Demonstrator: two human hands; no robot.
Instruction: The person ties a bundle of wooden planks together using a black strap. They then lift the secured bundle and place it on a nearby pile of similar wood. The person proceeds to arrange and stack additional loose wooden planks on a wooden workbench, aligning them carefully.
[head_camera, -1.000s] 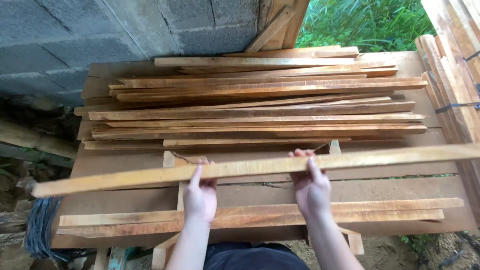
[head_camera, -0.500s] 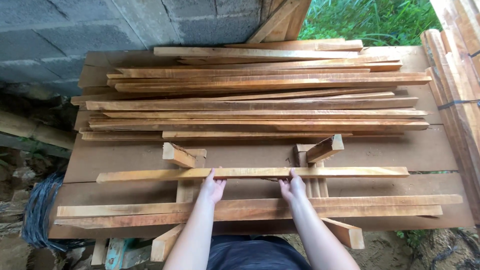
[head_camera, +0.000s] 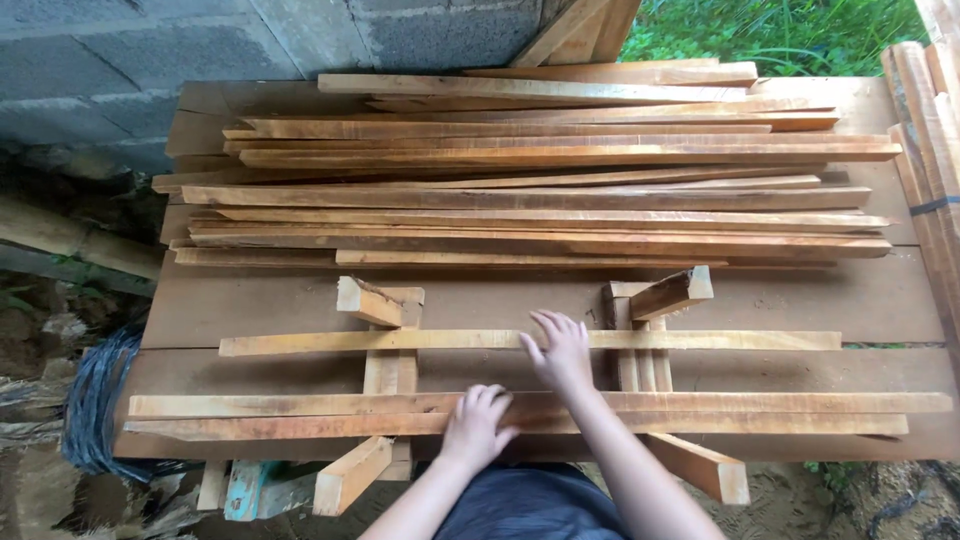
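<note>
A: What lies under the hands?

B: A long thin pale wooden slat (head_camera: 400, 342) lies crosswise over two low wooden cradles, the left cradle (head_camera: 385, 340) and the right cradle (head_camera: 650, 330), each with a raised angled block. The right hand (head_camera: 560, 352) rests flat on this slat near its middle, fingers spread, clamped on nothing. Nearer the body, a pair of longer reddish wooden battens (head_camera: 750, 412) lies along the front edge of the brown board surface (head_camera: 860, 300); the left hand (head_camera: 475, 425) is laid over them, fingers curled loosely on top. Whether it truly grips them cannot be told.

A: Which step does this appear to be?

B: Seemingly the seating of the slat in the cradles: it lies flat and both hands press downward, neither lifting.

A: What would the next move call for?

B: Probably steady downward pressure so the slat does not slide sideways off the blocks, and care that the battens stay parallel.

A: And the surroundings?

B: Behind the cradles, a loose stack of long wooden laths (head_camera: 540, 190) fills the far half of the surface. Beyond stand a grey block wall (head_camera: 150, 60) and green grass (head_camera: 790, 30); a coil of dark wire (head_camera: 95, 410) hangs at the left.
</note>
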